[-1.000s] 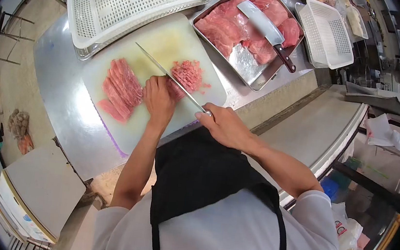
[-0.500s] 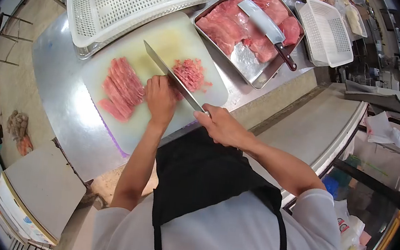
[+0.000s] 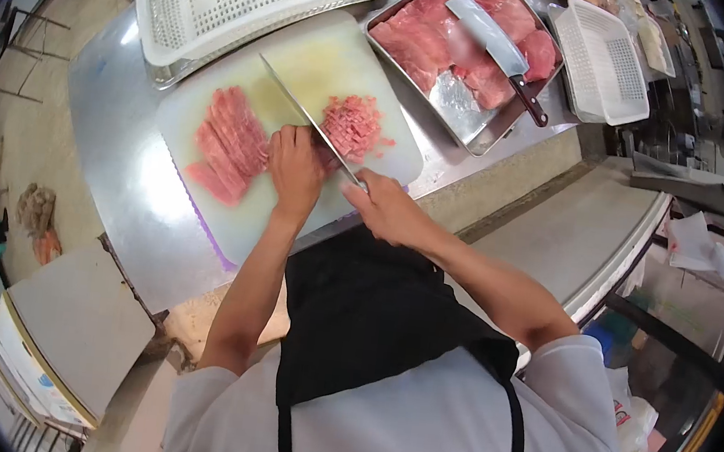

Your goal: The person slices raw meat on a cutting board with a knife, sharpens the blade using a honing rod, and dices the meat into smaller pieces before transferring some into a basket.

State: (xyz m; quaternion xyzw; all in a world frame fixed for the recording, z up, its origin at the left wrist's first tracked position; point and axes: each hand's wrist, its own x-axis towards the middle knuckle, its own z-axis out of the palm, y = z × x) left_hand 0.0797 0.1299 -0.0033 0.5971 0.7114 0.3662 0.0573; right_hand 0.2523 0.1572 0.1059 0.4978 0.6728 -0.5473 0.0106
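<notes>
A long knife [image 3: 302,112] slants across the cutting board [image 3: 328,42], its handle in my closed right hand [image 3: 386,209]. On the blade's left side, my left hand [image 3: 296,168] presses down with curled fingers on a piece of meat that is mostly hidden beneath them. Diced pink meat [image 3: 353,128] lies in a small heap to the right of the blade. Left of my left hand rest several long meat strips [image 3: 229,146], side by side on the board.
A metal tray [image 3: 468,137] at the upper right holds large meat pieces, with a cleaver [image 3: 488,34] lying across them. Stacked white baskets [image 3: 166,29] stand beyond the board. Another white basket [image 3: 604,66] is right of the tray.
The knife blade has tilted from showing its flat side to nearly edge-on, and my right hand has shifted slightly left. The whole view has moved a little, with the board now higher in it.
</notes>
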